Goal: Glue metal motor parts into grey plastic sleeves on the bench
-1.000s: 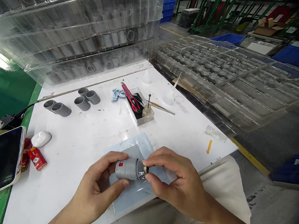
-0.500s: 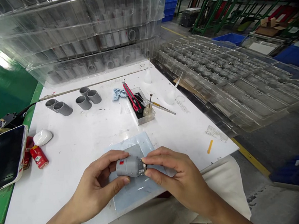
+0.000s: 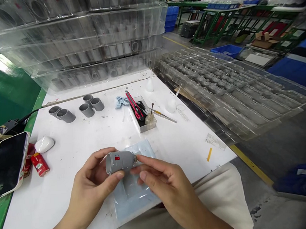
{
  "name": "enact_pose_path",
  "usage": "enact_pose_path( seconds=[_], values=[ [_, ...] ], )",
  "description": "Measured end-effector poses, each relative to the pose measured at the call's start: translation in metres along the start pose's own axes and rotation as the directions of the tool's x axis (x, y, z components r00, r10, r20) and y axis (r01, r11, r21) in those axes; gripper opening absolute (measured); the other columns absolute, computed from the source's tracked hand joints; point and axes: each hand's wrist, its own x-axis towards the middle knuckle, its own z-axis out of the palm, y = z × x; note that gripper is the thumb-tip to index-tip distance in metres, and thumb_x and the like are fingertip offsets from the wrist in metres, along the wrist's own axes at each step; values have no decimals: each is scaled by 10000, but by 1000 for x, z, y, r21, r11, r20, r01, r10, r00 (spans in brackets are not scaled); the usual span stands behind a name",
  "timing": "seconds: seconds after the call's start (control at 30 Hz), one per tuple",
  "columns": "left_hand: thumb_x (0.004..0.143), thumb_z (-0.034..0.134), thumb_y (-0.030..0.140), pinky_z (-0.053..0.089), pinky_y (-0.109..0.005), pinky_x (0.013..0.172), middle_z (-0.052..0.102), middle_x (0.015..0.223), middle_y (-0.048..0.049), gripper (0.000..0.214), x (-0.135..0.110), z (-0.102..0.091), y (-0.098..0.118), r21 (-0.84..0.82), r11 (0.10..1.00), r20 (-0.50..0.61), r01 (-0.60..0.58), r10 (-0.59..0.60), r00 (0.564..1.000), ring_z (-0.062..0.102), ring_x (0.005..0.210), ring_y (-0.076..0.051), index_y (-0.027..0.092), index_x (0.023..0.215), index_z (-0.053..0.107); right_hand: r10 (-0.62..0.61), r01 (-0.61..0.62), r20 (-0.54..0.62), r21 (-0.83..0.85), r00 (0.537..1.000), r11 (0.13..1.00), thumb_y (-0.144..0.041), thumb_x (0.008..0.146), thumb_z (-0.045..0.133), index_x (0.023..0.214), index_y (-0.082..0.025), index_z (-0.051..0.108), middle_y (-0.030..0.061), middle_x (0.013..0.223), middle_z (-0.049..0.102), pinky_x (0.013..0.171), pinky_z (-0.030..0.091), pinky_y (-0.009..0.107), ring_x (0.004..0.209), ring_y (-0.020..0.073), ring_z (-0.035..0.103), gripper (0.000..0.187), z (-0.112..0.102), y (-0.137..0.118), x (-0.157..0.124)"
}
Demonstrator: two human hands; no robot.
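My left hand (image 3: pixel 94 179) holds a grey cylindrical housing (image 3: pixel 119 161) with a small red label, its open end pointing left. A metal-fitted end on the housing's right side is mostly hidden. My right hand (image 3: pixel 163 185) is just beside that end, with its fingers apart and its fingertips at or very near the metal. Below both hands lies a pale blue plastic sheet (image 3: pixel 134 196) on the white table (image 3: pixel 75 161).
Several grey pipe sleeves (image 3: pixel 86 107) stand at the back. A clear box (image 3: pixel 142 117) holds a red utility knife and a small bottle. A phone (image 3: pixel 7 166), white case (image 3: pixel 44 144) and red can (image 3: pixel 40 164) lie left. Stacked clear trays (image 3: pixel 219 89) rise behind and right.
The housing has risen off the blue sheet and shifted left, tilting with its open end forward. My right hand has loosened its pinch on the metal end and drawn slightly back.
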Motion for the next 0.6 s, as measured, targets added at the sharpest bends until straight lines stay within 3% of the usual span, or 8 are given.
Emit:
enact_pose_path(
  seconds=[0.1, 0.17, 0.3, 0.37, 0.4, 0.43, 0.5, 0.6],
  values=[
    [862, 897, 346, 609, -174, 750, 807, 1008, 40, 422, 6, 1, 4, 87, 995, -3, 40, -40, 999, 753, 897, -142, 352, 1243, 716, 143, -150, 137, 43, 980, 988, -430, 1014, 688, 1603, -277, 503, 62, 960, 847, 532, 464, 194, 725, 127, 705, 636, -5, -7, 3],
    [895, 851, 344, 613, -213, 809, 789, 962, 53, 411, 9, 3, 8, 163, 986, 31, 25, -30, 999, 745, 916, -152, 371, 1276, 700, 202, -204, 193, -12, 960, 979, -454, 1016, 676, 1637, -239, 443, 72, 894, 841, 475, 418, 182, 639, 119, 669, 697, -12, -12, 5],
    [907, 757, 220, 596, -278, 916, 741, 1135, 50, 437, 15, 5, 9, 410, 879, 234, -245, 159, 959, 707, 995, -157, 396, 1298, 671, 282, -228, 181, -271, 942, 935, -501, 1007, 668, 1522, -186, 583, 71, 835, 823, 477, 429, 197, 616, 128, 668, 609, -32, -28, 11],
    [893, 733, 185, 603, -302, 887, 723, 1176, 35, 530, 17, 5, 6, 512, 787, 302, -344, 210, 930, 693, 980, -167, 387, 1368, 611, 151, -117, 60, -387, 987, 914, -505, 1000, 673, 1366, -170, 696, 57, 826, 808, 534, 477, 226, 616, 126, 661, 497, -44, -40, 20],
    [891, 724, 180, 607, -314, 878, 723, 1168, 30, 562, 17, 5, 4, 538, 758, 318, -369, 223, 922, 689, 967, -172, 375, 1397, 578, 8, -19, -28, -441, 1000, 897, -509, 995, 678, 1292, -172, 728, 44, 818, 794, 568, 496, 242, 614, 123, 650, 452, -49, -47, 26],
    [893, 717, 181, 608, -322, 873, 726, 1155, 28, 567, 18, 6, 3, 550, 741, 325, -385, 235, 916, 686, 952, -174, 364, 1405, 558, -161, 84, -112, -498, 981, 863, -514, 989, 684, 1246, -180, 740, 28, 810, 778, 604, 509, 258, 616, 123, 639, 424, -53, -53, 34],
    [899, 701, 178, 600, -323, 863, 727, 1139, 32, 511, 18, 7, -1, 545, 731, 327, -409, 264, 907, 676, 928, -171, 346, 1361, 561, -449, 238, -208, -621, 869, 747, -513, 974, 704, 1231, -200, 736, 1, 800, 747, 643, 508, 280, 636, 130, 627, 407, -57, -65, 53],
    [902, 694, 165, 574, -313, 857, 719, 1154, 37, 442, 19, 8, -5, 506, 744, 333, -436, 298, 895, 670, 939, -164, 345, 1290, 585, -618, 303, -141, -774, 774, 556, -470, 965, 716, 1255, -201, 742, -9, 807, 746, 650, 486, 297, 647, 141, 633, 397, -57, -77, 78]
  ],
)
